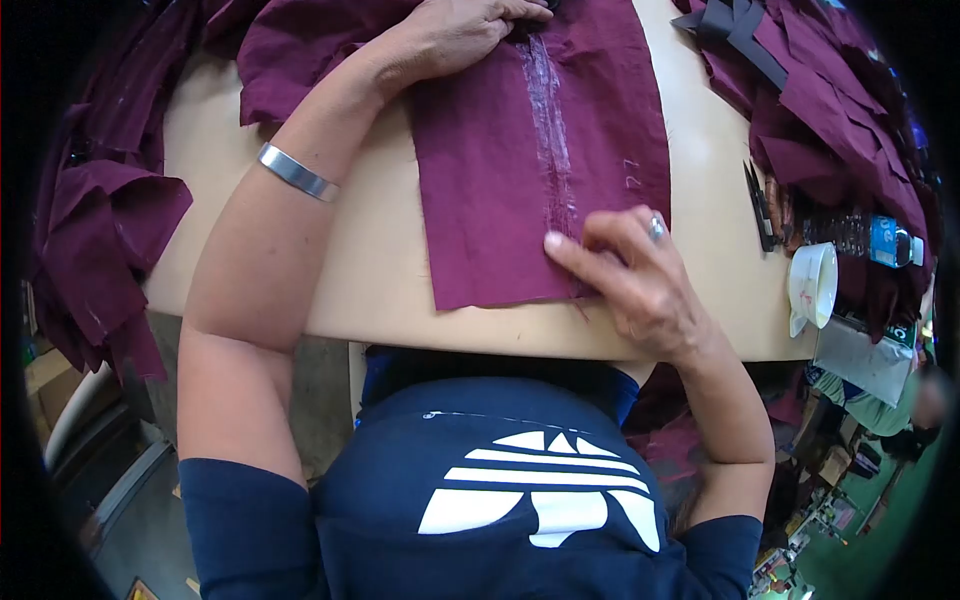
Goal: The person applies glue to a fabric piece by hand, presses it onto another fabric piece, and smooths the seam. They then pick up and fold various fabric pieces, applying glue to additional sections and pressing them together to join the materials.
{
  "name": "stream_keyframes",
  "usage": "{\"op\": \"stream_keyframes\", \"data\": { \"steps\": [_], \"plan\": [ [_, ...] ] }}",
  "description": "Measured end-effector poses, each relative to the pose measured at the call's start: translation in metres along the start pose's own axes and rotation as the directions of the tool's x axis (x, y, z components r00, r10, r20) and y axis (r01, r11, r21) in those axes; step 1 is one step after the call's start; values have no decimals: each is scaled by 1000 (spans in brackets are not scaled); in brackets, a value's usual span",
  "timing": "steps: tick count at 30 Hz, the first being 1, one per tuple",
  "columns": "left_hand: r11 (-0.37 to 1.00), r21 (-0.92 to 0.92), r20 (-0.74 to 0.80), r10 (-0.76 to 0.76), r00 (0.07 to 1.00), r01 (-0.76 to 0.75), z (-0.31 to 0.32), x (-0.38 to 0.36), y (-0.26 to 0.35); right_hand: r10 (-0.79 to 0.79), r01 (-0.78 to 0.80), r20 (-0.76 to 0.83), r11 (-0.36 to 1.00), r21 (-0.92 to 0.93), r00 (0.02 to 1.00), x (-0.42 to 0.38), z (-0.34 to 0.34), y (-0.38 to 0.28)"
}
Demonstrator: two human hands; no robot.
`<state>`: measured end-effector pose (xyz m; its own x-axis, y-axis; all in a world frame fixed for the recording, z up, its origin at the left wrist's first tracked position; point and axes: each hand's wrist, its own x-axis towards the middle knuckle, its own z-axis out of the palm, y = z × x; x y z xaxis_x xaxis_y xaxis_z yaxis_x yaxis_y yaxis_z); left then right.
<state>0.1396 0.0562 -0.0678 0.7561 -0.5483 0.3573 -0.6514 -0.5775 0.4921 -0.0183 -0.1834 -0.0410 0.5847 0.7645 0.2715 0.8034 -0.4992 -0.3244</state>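
1. We find the maroon cloth panel (pixel 480 200) lying on the pale surface (pixel 710 230), in front of the person, its near edge just short of the surface's rim.
2. We note a whitish, streaked band (pixel 547 120) running lengthwise down the panel, uneven and roughened toward its near end.
3. We record pale handwritten marks (pixel 631 173) near the panel's right side, loose threads along the edges, and otherwise plain, fairly flat cloth.
4. We see the left hand (pixel 465 35) at the far part of the panel, fingers together; a dark item shows by the fingertips, and we cannot tell whether it is gripped.
5. We observe the right hand (pixel 640 280) over the near right corner, thumb extended to the band's end, fingers bent; we cannot tell whether cloth is pinched.
6. We list more maroon cloth (pixel 820 120) at right, beside a white cup (pixel 812 285) and a bottle (pixel 890 242).
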Motion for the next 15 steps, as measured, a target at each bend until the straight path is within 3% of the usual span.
{"op": "stream_keyframes", "data": {
  "steps": [3, 6, 7, 10, 12, 14, 15],
  "plan": [
    [999, -36, 20, -24, 1000, 25, -1, 0, 0, -85, 85, -14, 996, -9, 996, -18, 1, -8],
    [999, -41, 7, 10, 1000, -9, 0, 0, -1, -38, 36, 20, 995, 96, 999, -20, -1, -6],
    [998, -57, 9, -6, 1000, 7, 1, 1, -2, -36, 18, 73, 972, 235, 997, -16, -7, -1],
    [998, -62, -5, -20, 1000, 20, 2, 0, -4, 183, -170, 8, 895, 411, 983, -16, 0, -6],
    [999, -19, -31, 30, 999, -31, 3, 1, -5, 152, -140, -21, 947, 290, 988, -15, 2, -10],
    [993, -119, -44, 24, 999, -29, 7, 1, -10, 58, -56, -4, 987, 152, 998, -18, 3, -9],
    [986, -167, -50, 21, 999, -29, 9, 1, -11, 37, -53, 77, 974, 220, 996, -11, -9, -9]
  ]
}}
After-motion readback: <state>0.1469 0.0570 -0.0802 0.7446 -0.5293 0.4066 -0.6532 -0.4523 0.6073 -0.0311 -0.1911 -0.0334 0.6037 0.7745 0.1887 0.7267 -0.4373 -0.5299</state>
